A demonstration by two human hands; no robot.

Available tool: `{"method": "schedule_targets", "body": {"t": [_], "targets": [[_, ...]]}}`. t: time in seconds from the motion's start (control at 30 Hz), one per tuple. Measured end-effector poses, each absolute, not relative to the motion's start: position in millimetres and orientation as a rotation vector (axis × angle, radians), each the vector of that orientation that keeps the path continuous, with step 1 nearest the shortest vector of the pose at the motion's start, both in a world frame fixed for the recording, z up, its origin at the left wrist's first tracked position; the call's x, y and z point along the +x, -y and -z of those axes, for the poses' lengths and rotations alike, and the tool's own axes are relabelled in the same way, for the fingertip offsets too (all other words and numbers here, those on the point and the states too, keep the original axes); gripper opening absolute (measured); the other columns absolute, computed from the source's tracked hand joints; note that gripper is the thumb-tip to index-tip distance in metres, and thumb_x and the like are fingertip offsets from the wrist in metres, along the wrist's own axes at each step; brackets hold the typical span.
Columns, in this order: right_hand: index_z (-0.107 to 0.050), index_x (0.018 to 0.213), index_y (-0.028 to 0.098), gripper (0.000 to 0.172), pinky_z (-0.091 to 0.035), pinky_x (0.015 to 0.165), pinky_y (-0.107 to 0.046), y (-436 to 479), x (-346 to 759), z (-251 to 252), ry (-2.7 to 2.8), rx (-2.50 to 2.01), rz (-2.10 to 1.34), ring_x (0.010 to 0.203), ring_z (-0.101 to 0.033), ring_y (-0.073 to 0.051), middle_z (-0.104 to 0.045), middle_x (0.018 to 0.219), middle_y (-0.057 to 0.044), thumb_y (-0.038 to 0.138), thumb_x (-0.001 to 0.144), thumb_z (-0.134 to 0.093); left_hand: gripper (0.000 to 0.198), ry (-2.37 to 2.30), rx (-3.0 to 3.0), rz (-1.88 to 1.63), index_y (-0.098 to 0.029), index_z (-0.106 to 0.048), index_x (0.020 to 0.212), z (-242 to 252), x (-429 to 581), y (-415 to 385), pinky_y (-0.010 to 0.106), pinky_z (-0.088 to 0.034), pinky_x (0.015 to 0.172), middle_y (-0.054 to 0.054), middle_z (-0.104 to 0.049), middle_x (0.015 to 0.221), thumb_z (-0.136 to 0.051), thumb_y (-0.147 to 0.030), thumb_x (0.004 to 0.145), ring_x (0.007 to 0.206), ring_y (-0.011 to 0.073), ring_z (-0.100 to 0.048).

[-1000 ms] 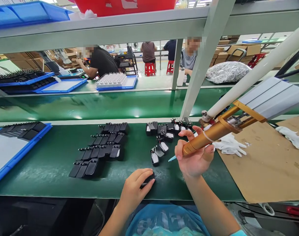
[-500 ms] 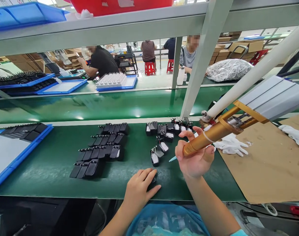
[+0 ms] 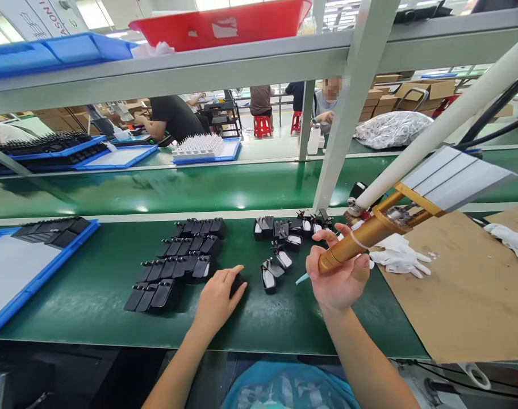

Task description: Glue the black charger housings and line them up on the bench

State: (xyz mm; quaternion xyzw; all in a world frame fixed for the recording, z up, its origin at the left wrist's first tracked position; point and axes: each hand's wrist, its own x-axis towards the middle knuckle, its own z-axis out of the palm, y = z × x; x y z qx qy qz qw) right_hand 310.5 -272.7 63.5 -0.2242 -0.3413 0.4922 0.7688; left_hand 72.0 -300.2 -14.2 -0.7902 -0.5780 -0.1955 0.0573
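My left hand (image 3: 218,295) is closed over a small black part (image 3: 237,284) on the green bench, just right of the rows of black parts (image 3: 186,255). Most of what it grips is hidden under the fingers. My right hand (image 3: 338,278) holds a gold cylindrical tool (image 3: 348,247), tilted, its fingers around the lower end. A thin light-blue tip (image 3: 302,279) sticks out to the left of that hand. Between the hands and farther back lie several black parts with white insides (image 3: 268,278).
A blue-edged tray (image 3: 41,278) with black parts stands at the left. White gloves (image 3: 401,255) lie on brown cardboard (image 3: 455,295) at the right. A slanted post (image 3: 339,142) rises behind the tool. People sit beyond the bench.
My left hand has moved left and away from me, toward the rows, with the black part under its fingers. The right hand still holds the tool. The view has tilted up slightly.
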Motion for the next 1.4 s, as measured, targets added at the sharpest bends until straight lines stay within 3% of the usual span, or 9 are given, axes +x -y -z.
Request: {"method": "schedule_targets", "body": {"t": [0.1, 0.23, 0.4, 0.5, 0.67, 0.93, 1.03, 1.2, 1.4], "targets": [[-0.052, 0.108, 0.028, 0.045, -0.024, 0.032, -0.024, 273, 311, -63, 0.742, -0.493, -1.075, 0.032, -0.042, -0.007, -0.062, 0.089, -0.001, 0.062, 0.081, -0.04, 0.06, 1.727, -2.272, 0.693, -0.021, -0.043, 0.134, 1, 88, 301, 0.043, -0.041, 0.093, 0.013, -0.058, 0.122, -0.061, -0.045, 0.082, 0.112, 0.0298, -0.051], [-0.052, 0.109, 0.027, 0.045, -0.024, 0.033, -0.024, 273, 312, -62, 0.751, -0.469, -1.077, 0.033, -0.043, -0.006, -0.061, 0.09, -0.002, 0.061, 0.082, -0.04, 0.076, 1.797, -2.293, 0.766, -0.017, -0.039, 0.138, 0, 137, 305, 0.044, -0.039, 0.091, 0.015, -0.058, 0.123, -0.066, -0.052, 0.076, 0.111, 0.0322, -0.051], [-0.052, 0.11, 0.027, 0.043, -0.025, 0.033, -0.025, 273, 315, -62, 0.746, -0.453, -1.092, 0.033, -0.044, -0.007, -0.061, 0.09, -0.001, 0.059, 0.084, -0.04, 0.059, 1.819, -2.309, 0.787, -0.018, -0.038, 0.14, 6, 156, 299, 0.048, -0.033, 0.096, 0.013, -0.065, 0.115, -0.058, -0.025, 0.086, 0.118, 0.0326, -0.05], [-0.052, 0.109, 0.027, 0.043, -0.024, 0.032, -0.024, 274, 316, -62, 0.746, -0.446, -1.087, 0.033, -0.043, -0.006, -0.062, 0.09, -0.001, 0.059, 0.084, -0.04, 0.068, 1.74, -2.581, 0.83, -0.023, -0.03, 0.144, 3, 144, 300, 0.042, -0.039, 0.097, 0.009, -0.063, 0.121, -0.056, -0.013, 0.082, 0.117, 0.0262, -0.054], [-0.052, 0.108, 0.028, 0.043, -0.026, 0.031, -0.024, 274, 315, -60, 0.74, -0.46, -1.083, 0.033, -0.043, -0.006, -0.062, 0.09, -0.001, 0.061, 0.082, -0.04, 0.07, 1.865, -2.767, 1.031, -0.029, -0.031, 0.143, 9, 140, 305, 0.035, -0.051, 0.088, 0.006, -0.064, 0.116, -0.065, -0.032, 0.081, 0.104, 0.0216, -0.063], [-0.053, 0.107, 0.028, 0.043, -0.027, 0.031, -0.022, 274, 314, -62, 0.743, -0.457, -1.088, 0.032, -0.044, -0.006, -0.062, 0.089, -0.001, 0.061, 0.082, -0.041, 0.028, 2.294, -2.388, 1.679, -0.022, -0.06, 0.111, 28, 135, 304, 0.031, -0.059, 0.071, 0.009, -0.068, 0.114, -0.057, -0.036, 0.087, 0.091, 0.0196, -0.069], [-0.052, 0.108, 0.028, 0.043, -0.026, 0.03, -0.023, 274, 313, -61, 0.748, -0.446, -1.086, 0.032, -0.043, -0.006, -0.062, 0.089, -0.001, 0.06, 0.082, -0.041, 0.025, 2.211, -2.432, 1.601, -0.02, -0.067, 0.101, 33, 134, 308, 0.031, -0.059, 0.072, 0.009, -0.07, 0.111, -0.049, -0.035, 0.092, 0.096, 0.0208, -0.068], [-0.052, 0.109, 0.028, 0.042, -0.027, 0.03, -0.022, 274, 309, -62, 0.759, -0.419, -1.09, 0.032, -0.043, -0.006, -0.062, 0.09, -0.001, 0.06, 0.083, -0.04, 0.044, 2.111, -2.497, 1.217, -0.019, -0.059, 0.117, 40, 144, 314, 0.043, -0.053, 0.089, 0.01, -0.068, 0.113, -0.067, -0.039, 0.078, 0.104, 0.0263, -0.065], [-0.05, 0.11, 0.028, 0.047, -0.029, 0.028, -0.022, 275, 301, -65, 0.772, -0.419, -1.137, 0.031, -0.043, -0.005, -0.063, 0.089, -0.001, 0.063, 0.08, -0.045, 0.028, 2.178, -2.616, 1.212, -0.021, -0.055, 0.11, 23, 155, 316, 0.027, -0.054, 0.064, 0.001, -0.071, 0.086, -0.058, -0.031, 0.084, 0.071, 0.017, -0.068]]}}
